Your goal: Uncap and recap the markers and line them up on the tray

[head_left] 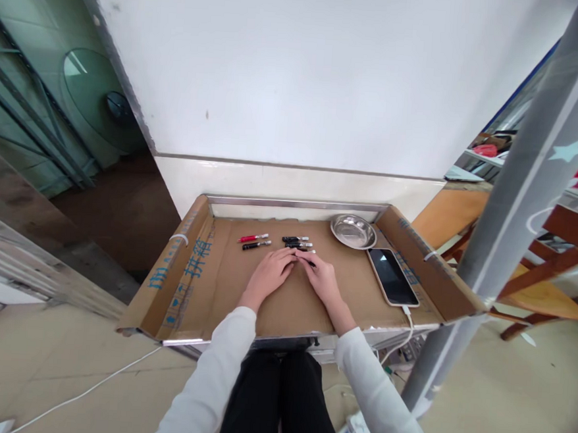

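My left hand (268,273) and my right hand (322,276) rest on the cardboard-covered table (293,302), their fingertips meeting over a small black pen-like piece (306,261). Both hands have fingers curled in a pinch on it. Just beyond the fingers lies a small group of black pens (297,243). To the left lie a red pen (253,238) and a black pen (256,244), side by side.
A steel bowl (352,231) stands at the back right. A phone (392,276) with a white cable lies beside it on the right. Cardboard flaps (176,268) rise at both sides. A grey pole (513,192) and wooden chairs stand to the right.
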Available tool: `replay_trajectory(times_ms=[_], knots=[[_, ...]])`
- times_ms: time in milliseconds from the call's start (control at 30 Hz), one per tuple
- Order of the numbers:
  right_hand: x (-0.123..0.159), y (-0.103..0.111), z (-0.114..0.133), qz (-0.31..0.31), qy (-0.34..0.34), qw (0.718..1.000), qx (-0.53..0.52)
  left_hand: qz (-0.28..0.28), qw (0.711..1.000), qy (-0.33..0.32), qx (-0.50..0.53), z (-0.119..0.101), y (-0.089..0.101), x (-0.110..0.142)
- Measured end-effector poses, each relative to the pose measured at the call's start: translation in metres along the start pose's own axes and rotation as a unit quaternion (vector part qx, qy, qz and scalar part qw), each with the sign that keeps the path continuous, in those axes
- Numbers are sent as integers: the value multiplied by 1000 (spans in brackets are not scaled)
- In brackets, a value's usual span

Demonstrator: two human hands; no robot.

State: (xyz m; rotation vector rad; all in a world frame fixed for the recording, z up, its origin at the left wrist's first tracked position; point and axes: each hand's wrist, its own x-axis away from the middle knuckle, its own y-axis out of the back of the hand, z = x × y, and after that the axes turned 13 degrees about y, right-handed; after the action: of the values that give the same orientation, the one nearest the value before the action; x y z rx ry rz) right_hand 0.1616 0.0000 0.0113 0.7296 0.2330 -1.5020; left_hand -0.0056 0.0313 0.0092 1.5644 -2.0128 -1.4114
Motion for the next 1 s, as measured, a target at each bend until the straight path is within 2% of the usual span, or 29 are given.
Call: replay_trajectory(times_ms=[133,233,467,667,767,1000], knots=[[4,-1,-3,91,63,991,76,-17,999,27,3,7,-6,-3],[3,-1,-4,119,109,975,151,-30,998,43,23,9,-5,-4],[9,4,-1,71,73,944,313,-8,999,23,27,-1,6,-1],[7,2,-9,94,63,920,375,9,1000,3,-7,-3,3,0],[6,0,-13,95,65,912,393,-2,1000,12,-17,0,0,-2],[0,-1,-20,53,29,889,454,-52,997,50,-36,5,-9,-12]])
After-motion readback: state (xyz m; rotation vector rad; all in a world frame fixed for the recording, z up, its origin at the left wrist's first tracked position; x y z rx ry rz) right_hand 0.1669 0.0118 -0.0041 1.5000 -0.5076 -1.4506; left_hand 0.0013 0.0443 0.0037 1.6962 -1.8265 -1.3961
